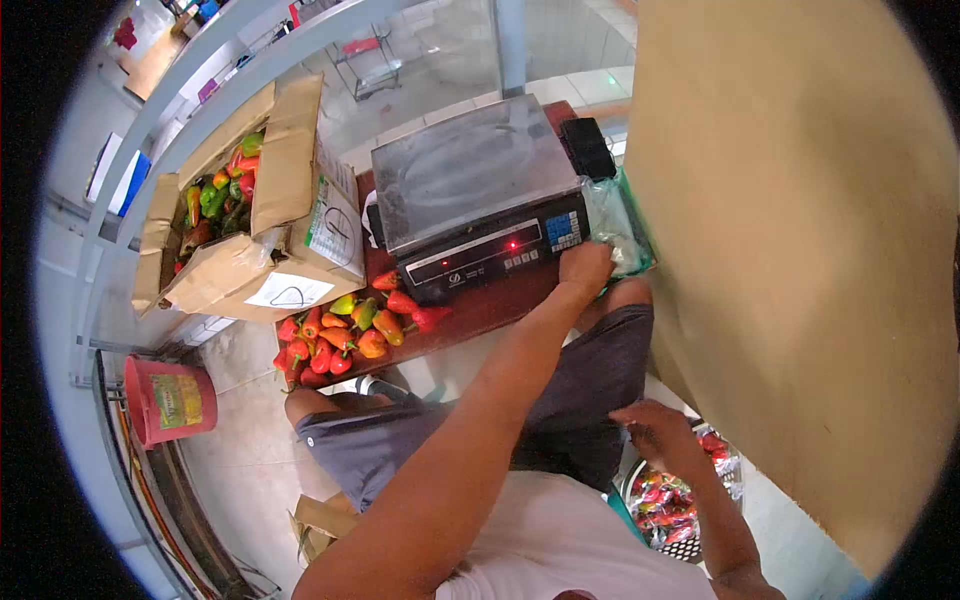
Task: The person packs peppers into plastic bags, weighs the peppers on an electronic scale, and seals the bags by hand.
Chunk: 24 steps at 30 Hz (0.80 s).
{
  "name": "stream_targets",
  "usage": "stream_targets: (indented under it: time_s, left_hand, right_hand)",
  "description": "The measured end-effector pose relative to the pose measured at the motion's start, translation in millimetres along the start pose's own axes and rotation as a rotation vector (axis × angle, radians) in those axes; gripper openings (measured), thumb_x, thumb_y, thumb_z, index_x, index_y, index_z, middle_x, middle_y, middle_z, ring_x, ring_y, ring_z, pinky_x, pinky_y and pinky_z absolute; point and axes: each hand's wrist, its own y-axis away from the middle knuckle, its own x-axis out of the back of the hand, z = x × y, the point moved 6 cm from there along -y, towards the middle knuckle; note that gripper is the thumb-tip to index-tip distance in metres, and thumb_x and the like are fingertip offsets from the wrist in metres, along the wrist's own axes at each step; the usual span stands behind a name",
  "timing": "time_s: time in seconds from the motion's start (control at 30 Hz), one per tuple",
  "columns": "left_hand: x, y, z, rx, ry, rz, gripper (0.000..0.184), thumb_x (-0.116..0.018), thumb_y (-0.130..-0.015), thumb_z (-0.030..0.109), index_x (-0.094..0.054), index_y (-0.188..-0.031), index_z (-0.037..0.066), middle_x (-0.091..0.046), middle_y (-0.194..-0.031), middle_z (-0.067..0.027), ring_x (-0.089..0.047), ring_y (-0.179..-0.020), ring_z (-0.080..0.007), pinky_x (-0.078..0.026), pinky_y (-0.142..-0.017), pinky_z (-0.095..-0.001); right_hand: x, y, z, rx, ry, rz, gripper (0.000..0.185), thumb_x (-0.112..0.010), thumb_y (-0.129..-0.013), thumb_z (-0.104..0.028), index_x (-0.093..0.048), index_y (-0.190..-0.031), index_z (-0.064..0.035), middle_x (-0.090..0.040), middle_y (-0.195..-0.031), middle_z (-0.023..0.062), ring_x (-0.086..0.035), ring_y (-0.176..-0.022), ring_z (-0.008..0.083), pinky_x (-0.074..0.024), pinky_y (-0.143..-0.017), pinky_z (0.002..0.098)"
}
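Observation:
My left hand (587, 268) reaches across my lap to the right end of a digital weighing scale (480, 190). Its fingers are closed at the edge of some clear plastic bags (612, 225) lying beside the scale. My right hand (657, 432) hovers by my right thigh with its fingers loosely apart, and nothing shows in it. Under it stands a basket (684, 550) with packed red and green peppers (662, 502). A pile of loose red, orange and green peppers (338, 335) lies at the left on the dark red table (490, 318), in front of the scale.
At the left, an open cardboard box (325, 215) holds more peppers (222, 195). A black phone-like object (587, 148) lies behind the scale's right end. A large tan board (800, 250) fills the right side. A red bucket (170, 400) stands on the floor at the left.

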Motion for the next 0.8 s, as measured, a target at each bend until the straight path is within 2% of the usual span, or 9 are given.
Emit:
stream_targets:
  time_s: [0.23,0.3,0.37,0.47,0.57,0.6,0.7,0.77,0.8]
  left_hand:
    - [-6.5,-13.0,-6.5,-0.022,0.120,-0.039,0.021,-0.059,-0.087,0.020,-0.075,-0.090,0.006,-0.071,-0.093,-0.0235,-0.071,-0.087,-0.0423,-0.056,-0.078,-0.0532]
    - [0.3,-10.6,-1.5,-0.025,0.121,-0.056,0.021,-0.060,-0.087,0.021,-0.075,-0.091,0.008,-0.071,-0.093,-0.0234,-0.070,-0.087,-0.0428,-0.055,-0.079,-0.0537]
    - [30.9,-1.1,15.7,0.012,0.083,-0.031,0.020,-0.062,-0.086,0.022,-0.075,-0.092,0.008,-0.071,-0.093,-0.0228,-0.070,-0.088,-0.0418,-0.055,-0.079,-0.0526]
    - [74.6,14.7,36.6,-0.061,0.225,0.028,0.019,-0.062,-0.087,0.022,-0.076,-0.091,0.010,-0.071,-0.095,-0.0224,-0.069,-0.092,-0.0410,-0.055,-0.080,-0.0497]
    - [105.6,28.1,39.8,-0.271,0.241,0.212,0.016,-0.063,-0.089,0.020,-0.075,-0.089,0.010,-0.070,-0.096,-0.0206,-0.069,-0.089,-0.0357,-0.055,-0.078,-0.0412]
    - [121.4,34.4,41.1,-0.286,0.395,0.250,0.017,-0.064,-0.090,0.021,-0.074,-0.089,0.007,-0.070,-0.094,-0.0184,-0.069,-0.086,-0.0329,-0.055,-0.077,-0.0389]
    - [176.2,66.5,52.1,-0.331,0.824,0.348,0.020,-0.065,-0.094,0.022,-0.069,-0.090,0.002,-0.069,-0.090,-0.0116,-0.068,-0.079,-0.0241,-0.053,-0.075,-0.0328]
    - [210.1,87.8,47.7,-0.367,1.065,0.412,0.022,-0.063,-0.098,0.022,-0.066,-0.094,0.000,-0.068,-0.087,-0.0069,-0.065,-0.076,-0.0178,-0.052,-0.074,-0.0301]
    - [214.0,90.2,28.2,-0.256,0.980,0.275,0.021,-0.057,-0.103,0.021,-0.066,-0.105,0.002,-0.071,-0.101,-0.0057,-0.069,-0.088,-0.0199,-0.054,-0.076,-0.0311]
  right_hand:
    - [47.2,-71.5,4.8,0.030,0.116,0.431,0.028,-0.065,-0.087,0.000,-0.068,-0.115,-0.0058,-0.069,-0.113,0.0143,-0.065,-0.109,0.0334,-0.0496,-0.098,0.0414]
    - [49.1,-107.5,24.5,0.135,0.142,0.515,0.026,-0.064,-0.089,-0.004,-0.068,-0.114,-0.0046,-0.069,-0.113,0.0154,-0.065,-0.111,0.0331,-0.0477,-0.100,0.0420]
    - [48.2,-141.6,34.7,0.073,0.298,0.509,0.027,-0.064,-0.090,-0.011,-0.068,-0.116,-0.0046,-0.068,-0.117,0.0167,-0.064,-0.112,0.0343,-0.0457,-0.102,0.0445]
    - [47.7,-182.0,49.6,-0.016,0.559,0.506,0.035,-0.063,-0.092,-0.027,-0.066,-0.120,-0.0050,-0.065,-0.123,0.0188,-0.062,-0.114,0.0368,-0.0426,-0.105,0.0488]
    - [51.1,-199.5,53.0,-0.091,0.724,0.541,0.048,-0.063,-0.091,-0.040,-0.065,-0.124,-0.0054,-0.061,-0.131,0.0212,-0.060,-0.117,0.0395,-0.0408,-0.106,0.0523]
    - [54.5,-204.5,50.3,-0.108,0.763,0.560,0.052,-0.063,-0.090,-0.044,-0.065,-0.125,-0.0055,-0.059,-0.133,0.0220,-0.059,-0.118,0.0404,-0.0405,-0.106,0.0533]
    - [58.8,-217.4,62.8,-0.407,0.494,0.288,0.061,-0.062,-0.090,-0.050,-0.060,-0.132,-0.0061,-0.058,-0.135,0.0243,-0.058,-0.123,0.0405,-0.0410,-0.106,0.0530]
    - [63.8,-212.0,58.3,-0.272,0.498,0.243,0.066,-0.068,-0.088,-0.046,-0.054,-0.139,-0.0071,-0.059,-0.135,0.0242,-0.057,-0.124,0.0383,-0.0434,-0.105,0.0524]
    - [63.7,-207.7,55.6,-0.198,0.502,0.217,0.070,-0.071,-0.086,-0.044,-0.051,-0.143,-0.0076,-0.059,-0.135,0.0242,-0.057,-0.125,0.0373,-0.0446,-0.105,0.0521]
